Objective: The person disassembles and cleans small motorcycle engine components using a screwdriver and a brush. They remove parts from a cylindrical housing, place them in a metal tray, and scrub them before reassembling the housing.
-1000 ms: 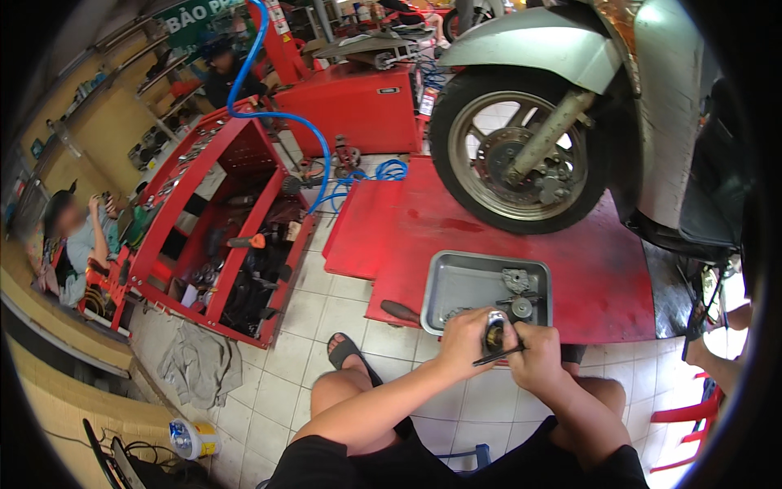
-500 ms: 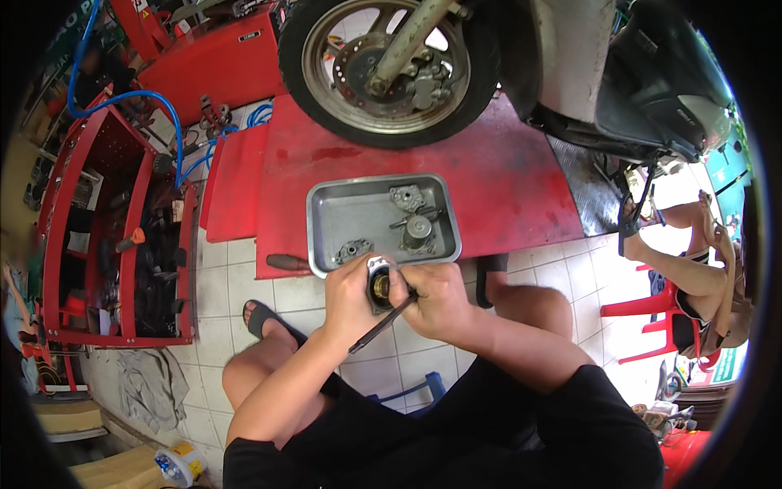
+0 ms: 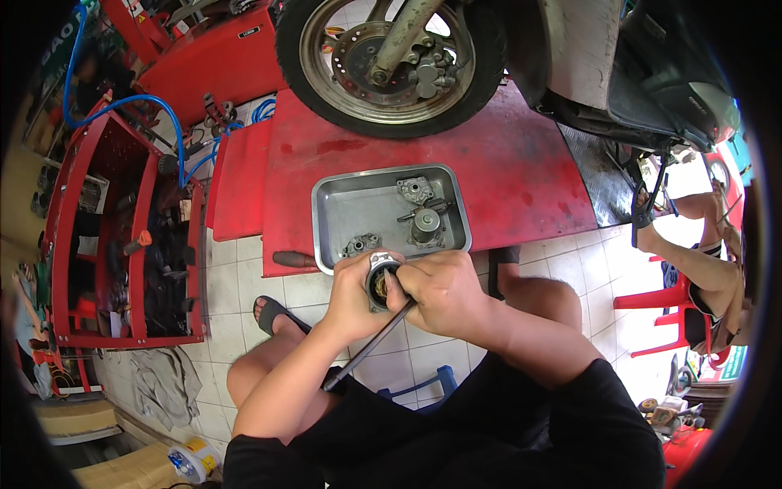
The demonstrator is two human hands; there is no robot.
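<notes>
My left hand point(image 3: 352, 297) is wrapped around a round silvery metal housing point(image 3: 380, 262) with a dark bore and something brass-coloured inside. My right hand point(image 3: 440, 293) is closed on a long dark rod tool point(image 3: 362, 352), which slants down and left, and its thumb presses at the housing's opening. Just beyond my hands, a steel tray point(image 3: 334, 208) on the red platform holds several metal parts point(image 3: 426, 226). A dark handle point(image 3: 293, 259) lies beside the tray's lower left corner.
A scooter's front wheel point(image 3: 326, 90) stands on the red platform point(image 3: 529, 187). An open red cart point(image 3: 138, 293) with blue hose point(image 3: 175, 122) is left. A grey cloth point(image 3: 163, 383) lies on the floor. Another person sits by a red chair point(image 3: 652, 301) at right.
Over the last second my view has swung down and rightward. The rod tool now reaches farther down-left from my right hand; both hands still grip around the housing.
</notes>
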